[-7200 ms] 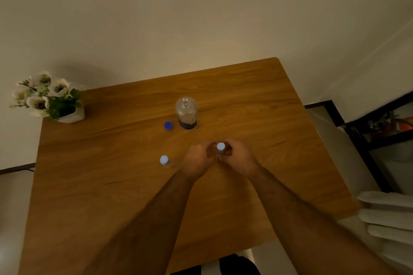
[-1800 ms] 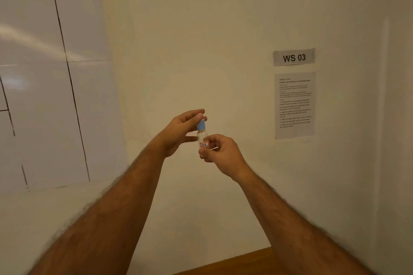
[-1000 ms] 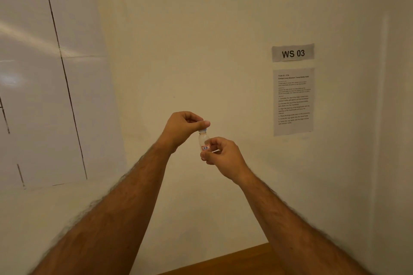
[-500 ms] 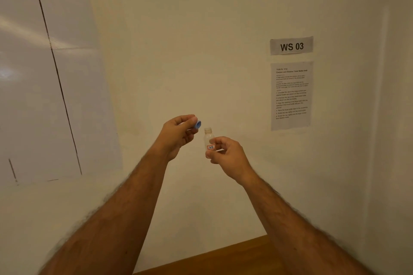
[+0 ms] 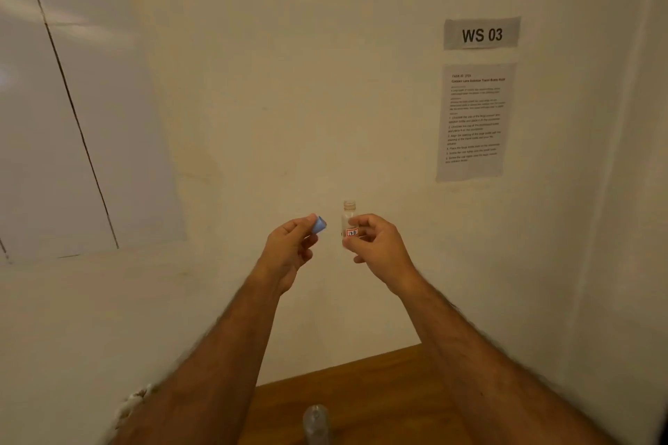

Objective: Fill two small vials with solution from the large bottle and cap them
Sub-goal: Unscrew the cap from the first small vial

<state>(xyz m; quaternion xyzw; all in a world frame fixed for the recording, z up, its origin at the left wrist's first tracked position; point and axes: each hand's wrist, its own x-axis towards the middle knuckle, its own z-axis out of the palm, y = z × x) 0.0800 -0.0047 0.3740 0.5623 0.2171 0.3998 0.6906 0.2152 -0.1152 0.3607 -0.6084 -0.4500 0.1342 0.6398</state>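
Note:
Both hands are raised in front of the wall. My right hand pinches a small clear vial upright by its lower body; the vial bears a red-edged label and its threaded mouth is uncapped. My left hand pinches the vial's blue cap a short way to the left of the vial, apart from it. The large clear bottle stands on the wooden table at the bottom edge of the view, only its top showing. The second vial is out of sight.
A sign reading WS 03 and a printed instruction sheet hang on the wall to the right. White flowers peek out beside my left forearm. A whiteboard panel covers the left wall.
My left hand has taken the blue cap off the vial and moved it left. The camera has tilted down a little, bringing the table and large bottle into view.

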